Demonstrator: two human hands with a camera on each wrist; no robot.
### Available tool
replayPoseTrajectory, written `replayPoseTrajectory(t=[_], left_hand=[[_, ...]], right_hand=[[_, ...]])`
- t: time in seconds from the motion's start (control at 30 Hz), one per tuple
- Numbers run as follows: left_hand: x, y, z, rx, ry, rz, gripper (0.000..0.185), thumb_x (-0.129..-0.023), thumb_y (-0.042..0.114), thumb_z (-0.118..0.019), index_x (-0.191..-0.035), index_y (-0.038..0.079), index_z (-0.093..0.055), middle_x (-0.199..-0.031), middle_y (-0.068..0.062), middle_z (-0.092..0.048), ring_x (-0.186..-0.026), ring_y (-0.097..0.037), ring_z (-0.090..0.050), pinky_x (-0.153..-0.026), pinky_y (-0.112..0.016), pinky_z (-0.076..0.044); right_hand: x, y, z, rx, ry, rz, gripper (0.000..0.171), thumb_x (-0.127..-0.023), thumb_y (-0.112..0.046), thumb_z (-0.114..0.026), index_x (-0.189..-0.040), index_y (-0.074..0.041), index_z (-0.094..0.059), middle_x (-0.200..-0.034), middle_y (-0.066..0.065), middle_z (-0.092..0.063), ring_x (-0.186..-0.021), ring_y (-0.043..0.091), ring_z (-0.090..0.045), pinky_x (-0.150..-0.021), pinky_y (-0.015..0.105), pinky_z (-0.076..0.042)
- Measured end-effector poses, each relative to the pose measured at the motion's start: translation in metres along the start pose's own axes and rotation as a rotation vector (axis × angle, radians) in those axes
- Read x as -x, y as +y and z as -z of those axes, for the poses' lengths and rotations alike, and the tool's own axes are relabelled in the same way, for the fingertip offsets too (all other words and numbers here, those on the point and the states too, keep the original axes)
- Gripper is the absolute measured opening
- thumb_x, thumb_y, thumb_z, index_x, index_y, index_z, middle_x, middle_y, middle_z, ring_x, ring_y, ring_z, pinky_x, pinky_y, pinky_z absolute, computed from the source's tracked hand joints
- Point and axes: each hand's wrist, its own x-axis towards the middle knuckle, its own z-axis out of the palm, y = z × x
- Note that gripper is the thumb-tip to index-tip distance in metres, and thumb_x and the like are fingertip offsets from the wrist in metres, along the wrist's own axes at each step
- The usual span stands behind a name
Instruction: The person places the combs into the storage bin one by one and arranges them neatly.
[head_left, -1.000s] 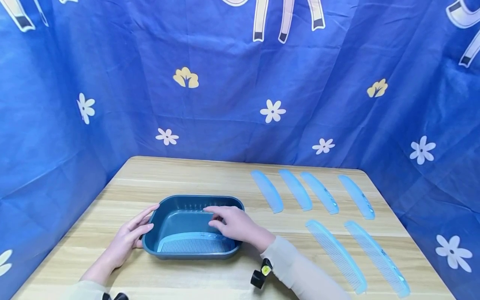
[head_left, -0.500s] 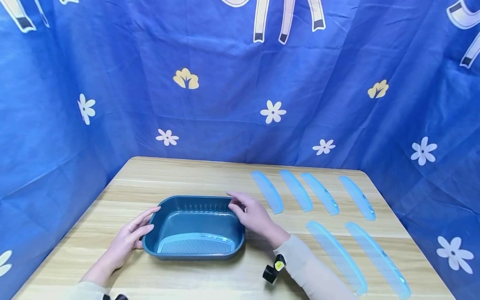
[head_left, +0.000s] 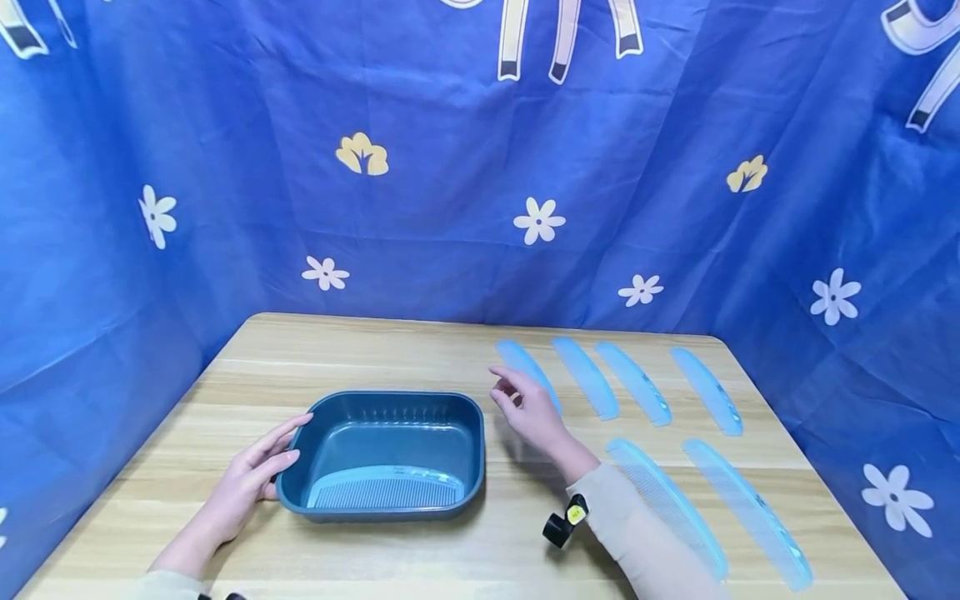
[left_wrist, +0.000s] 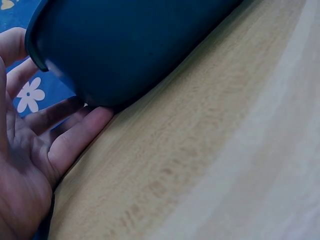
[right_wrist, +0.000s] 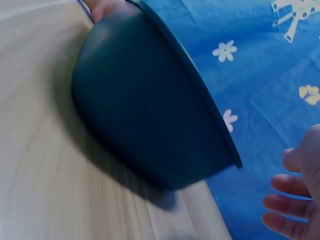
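Note:
A dark teal plastic basin (head_left: 405,515) stands on the table, with one light blue comb (head_left: 386,490) lying along its near side. My left hand (head_left: 243,483) rests against the basin's left end, fingertips at the rim and lower wall; the left wrist view shows fingers (left_wrist: 82,132) touching its outer side. Right of the basin, my right hand (head_left: 534,414) is in the air with loosely bent fingers and holds nothing. It partly covers the leftmost back comb (head_left: 521,357). In the right wrist view the right-hand fingers (right_wrist: 287,204) are apart from the basin.
More light blue combs lie slanted on the right of the table: a back row with a comb (head_left: 587,379) and others, and two in front, one comb (head_left: 667,504) partly behind the right sleeve (head_left: 637,533). Blue patterned cloth (head_left: 450,208) surrounds the table's back and sides.
My right hand has moved out from over the basin, past its right rim, to the leftmost back comb. The left hand stays at the basin. The head view has shifted slightly.

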Motion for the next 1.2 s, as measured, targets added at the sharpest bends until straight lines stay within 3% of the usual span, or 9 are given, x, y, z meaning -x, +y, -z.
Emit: replayPoseTrajectory(t=[0.23, 0.43, 0.73, 0.97, 1.1, 1.2], left_hand=[[0.0, -0.001, 0.002, -0.015, -0.004, -0.02, 0.048, -0.099, 0.013, -0.041, -0.146, 0.013, -0.03, -0.139, -0.014, -0.026, -0.108, 0.005, -0.047, -0.069, -0.041, -0.054], [-0.001, -0.001, 0.005, -0.017, -0.007, -0.026, 0.048, -0.099, 0.012, -0.041, -0.146, 0.014, -0.03, -0.142, -0.012, -0.024, -0.111, 0.009, -0.042, -0.069, -0.04, -0.054], [-0.002, -0.004, 0.001, -0.006, -0.005, -0.027, 0.048, -0.099, 0.013, -0.042, -0.146, 0.013, -0.031, -0.139, 0.001, -0.03, -0.111, 0.009, -0.04, -0.069, -0.039, -0.054], [-0.002, -0.004, 0.003, -0.003, -0.003, -0.03, 0.048, -0.099, 0.012, -0.042, -0.146, 0.013, -0.031, -0.137, 0.007, -0.032, -0.112, 0.008, -0.04, -0.069, -0.04, -0.054], [-0.002, -0.004, 0.003, 0.0, 0.0, -0.032, 0.048, -0.099, 0.012, -0.042, -0.146, 0.012, -0.031, -0.136, 0.005, -0.033, -0.111, 0.005, -0.044, -0.068, -0.04, -0.054], [-0.003, -0.003, 0.003, 0.0, 0.009, -0.03, 0.048, -0.099, 0.012, -0.043, -0.145, 0.012, -0.032, -0.135, 0.003, -0.034, -0.109, 0.001, -0.049, -0.066, -0.041, -0.054]], right_hand=[[-0.001, 0.02, 0.008, 0.045, 0.027, -0.095, 0.033, -0.087, -0.004, -0.062, -0.12, 0.0, -0.06, -0.084, 0.002, -0.062, -0.072, 0.013, -0.057, -0.062, 0.024, -0.049], [-0.003, 0.037, 0.014, 0.151, 0.011, -0.18, 0.033, -0.089, -0.009, -0.06, -0.122, -0.008, -0.061, -0.085, 0.0, -0.06, -0.069, 0.012, -0.054, -0.061, 0.026, -0.046], [-0.006, 0.06, 0.024, 0.271, -0.022, -0.237, 0.034, -0.09, -0.011, -0.061, -0.123, -0.008, -0.06, -0.085, 0.001, -0.06, -0.067, 0.013, -0.052, -0.059, 0.029, -0.045], [-0.01, 0.07, 0.023, 0.384, -0.061, -0.359, 0.037, -0.09, -0.018, -0.061, -0.126, -0.012, -0.058, -0.099, 0.006, -0.059, -0.088, 0.022, -0.055, -0.073, 0.038, -0.047], [-0.012, 0.075, 0.021, 0.417, -0.07, -0.421, 0.041, -0.089, -0.022, -0.062, -0.129, -0.012, -0.056, -0.108, 0.011, -0.056, -0.101, 0.029, -0.051, -0.08, 0.044, -0.046], [-0.013, 0.078, 0.021, 0.447, -0.093, -0.457, 0.044, -0.089, -0.024, -0.061, -0.131, -0.012, -0.054, -0.11, 0.013, -0.053, -0.103, 0.03, -0.048, -0.081, 0.046, -0.045]])
